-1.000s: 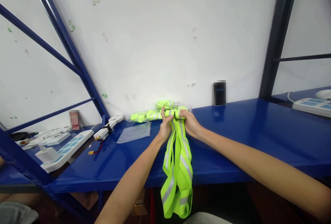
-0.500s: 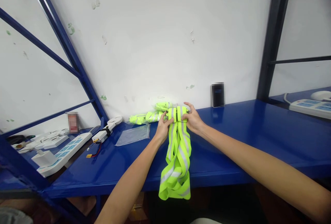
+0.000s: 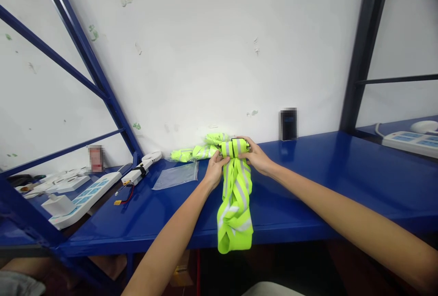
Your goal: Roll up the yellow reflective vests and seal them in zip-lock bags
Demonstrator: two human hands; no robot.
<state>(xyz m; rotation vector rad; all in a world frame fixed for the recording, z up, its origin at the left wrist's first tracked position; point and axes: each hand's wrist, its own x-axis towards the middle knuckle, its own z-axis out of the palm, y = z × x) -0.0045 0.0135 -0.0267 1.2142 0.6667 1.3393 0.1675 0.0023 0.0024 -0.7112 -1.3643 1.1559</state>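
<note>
Currently in hand: lime straps (image 3: 236, 191) with silver stripes, bunched into a flat fold at the top, held over the bench (image 3: 308, 182); the loose length hangs toward the wearer, its lowest loop overlapping the front edge.
Left hand (image 3: 215, 170): closed on the fold's left end, thumb in front; the fingers behind are mostly hidden.
Right hand (image 3: 257, 156): closed on the fold's right end, thumb across the front, fingers reaching behind.
Fold: dark pieces show near its middle and left end; too small to make out.
Lime bundles (image 3: 203, 152): near the wall (image 3: 205, 49), just behind and left of the fold, partly covered by it.
Clear bag (image 3: 176, 175): flat on the bench, left of the left hand.
White fan (image 3: 151, 157): farther left, beside a white pack (image 3: 133, 176) with a yellow-tipped lead (image 3: 118, 202).
Power strip (image 3: 92, 195): at far left, a white plug (image 3: 59, 205) on it.
Black box (image 3: 289, 125): upright by the wall, right of the hands, its surface pixelated.
</note>
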